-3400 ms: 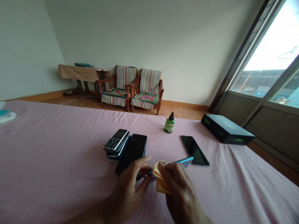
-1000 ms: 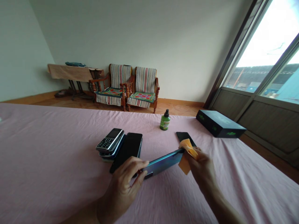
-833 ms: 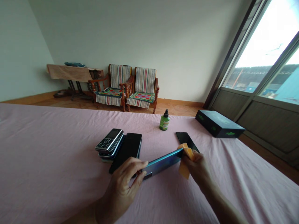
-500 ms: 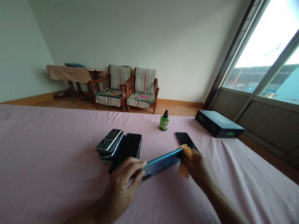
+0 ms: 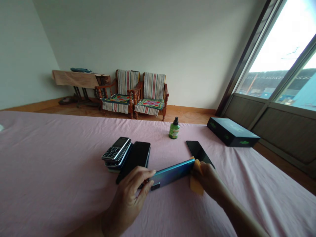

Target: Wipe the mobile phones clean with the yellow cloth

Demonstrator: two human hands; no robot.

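A blue smartphone is held on its edge above the pink sheet, its back with the camera block facing me. My left hand pinches its left end between thumb and fingers. At the other end, my right hand grips an orange cloth against the phone's right edge; part of the cloth hangs below the fingers. Left of the blue phone is a stack of phones with a keypad phone on top, and black smartphones lie beside it. Another black smartphone lies flat behind my right hand.
A green spray bottle stands upright beyond the phones. A black box lies at the right edge of the pink sheet. Farther back are two wooden chairs and a cloth-covered table against the wall.
My right hand and the orange cloth have shifted slightly down along the phone's right edge. My left hand keeps its pinch. The whole view has shifted a little.
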